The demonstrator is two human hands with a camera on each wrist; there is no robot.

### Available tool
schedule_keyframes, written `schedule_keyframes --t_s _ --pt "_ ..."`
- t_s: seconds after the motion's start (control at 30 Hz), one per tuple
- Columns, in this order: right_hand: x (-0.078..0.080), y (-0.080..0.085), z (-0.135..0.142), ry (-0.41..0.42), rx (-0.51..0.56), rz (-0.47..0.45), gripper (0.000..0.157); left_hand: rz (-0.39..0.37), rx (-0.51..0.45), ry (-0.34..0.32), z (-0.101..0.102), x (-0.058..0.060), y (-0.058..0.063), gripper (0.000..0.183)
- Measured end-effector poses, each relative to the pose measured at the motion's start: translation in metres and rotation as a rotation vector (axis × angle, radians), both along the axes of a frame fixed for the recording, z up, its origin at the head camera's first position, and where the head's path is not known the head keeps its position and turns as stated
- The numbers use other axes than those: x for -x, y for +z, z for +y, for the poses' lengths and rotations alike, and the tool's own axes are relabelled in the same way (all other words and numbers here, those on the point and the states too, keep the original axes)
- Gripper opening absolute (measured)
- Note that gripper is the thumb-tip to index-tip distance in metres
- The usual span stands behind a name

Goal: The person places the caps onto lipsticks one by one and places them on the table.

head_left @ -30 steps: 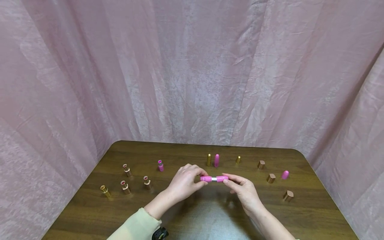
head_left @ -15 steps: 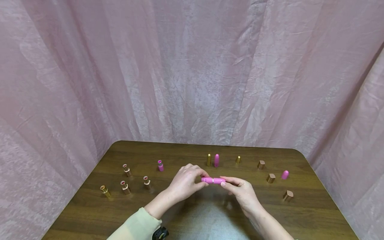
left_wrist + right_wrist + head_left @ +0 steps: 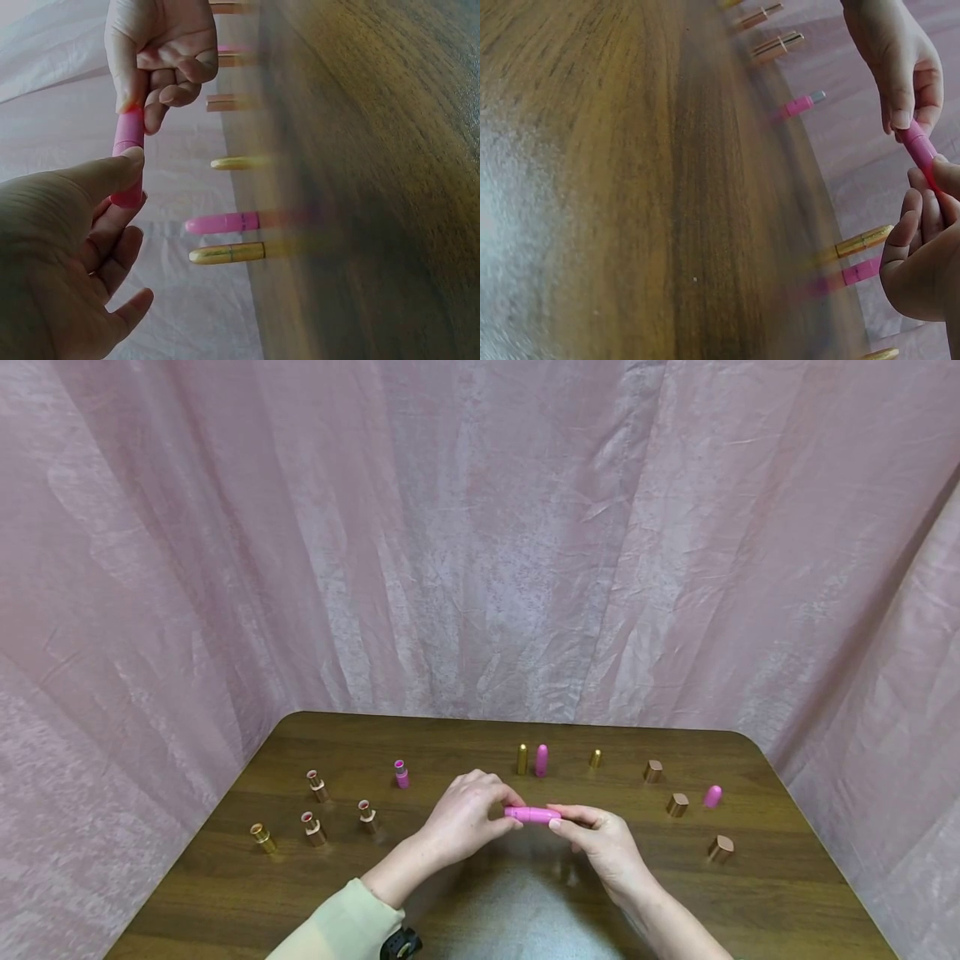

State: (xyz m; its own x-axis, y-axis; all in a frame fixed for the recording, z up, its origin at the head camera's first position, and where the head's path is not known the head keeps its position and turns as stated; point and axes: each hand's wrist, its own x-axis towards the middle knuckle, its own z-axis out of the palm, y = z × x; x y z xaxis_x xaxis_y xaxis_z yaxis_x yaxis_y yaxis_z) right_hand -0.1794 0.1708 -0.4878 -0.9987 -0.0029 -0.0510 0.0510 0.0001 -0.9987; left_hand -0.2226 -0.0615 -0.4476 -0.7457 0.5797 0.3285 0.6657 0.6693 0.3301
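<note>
A pink lipstick [image 3: 532, 815] lies level between my two hands above the middle of the table, its two halves meeting at a thin seam. My left hand [image 3: 468, 818] pinches its left end between thumb and fingers. The right end is pinched by my right hand [image 3: 602, 842], with the thumb in front. In the left wrist view the lipstick [image 3: 129, 146] shows its seam between the two thumbs, and the fingertips cover parts of both ends. Behind the hands, a capped pink lipstick [image 3: 542, 762] and a capped gold lipstick [image 3: 522, 760] stand upright side by side.
On the left stand uncapped lipstick bases: a pink one [image 3: 402, 775], a gold one [image 3: 262, 837] and several rose-gold ones [image 3: 313, 829]. To the right are rose-gold caps [image 3: 678, 806], a pink cap [image 3: 712, 797] and a small gold cap [image 3: 596, 759]. A pink curtain [image 3: 480, 543] hangs behind the table.
The silver collar between the two pink halves has disappeared as my right hand moved left, bringing the halves together. Both hands have also come slightly lower in view. The standing pieces have not moved.
</note>
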Motion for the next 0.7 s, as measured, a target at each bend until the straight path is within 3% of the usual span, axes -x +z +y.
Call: schedule_keyframes --t_s 0.33,0.7 --pt "0.001 -0.005 -0.004 0.001 -0.024 0.011 0.033 0.026 0.017 -0.015 -0.001 -0.002 -0.005 0.017" --pt "0.002 0.008 -0.002 0.041 -0.216 0.223 0.031 0.145 0.088 0.028 0.003 -0.002 -0.007 0.02"
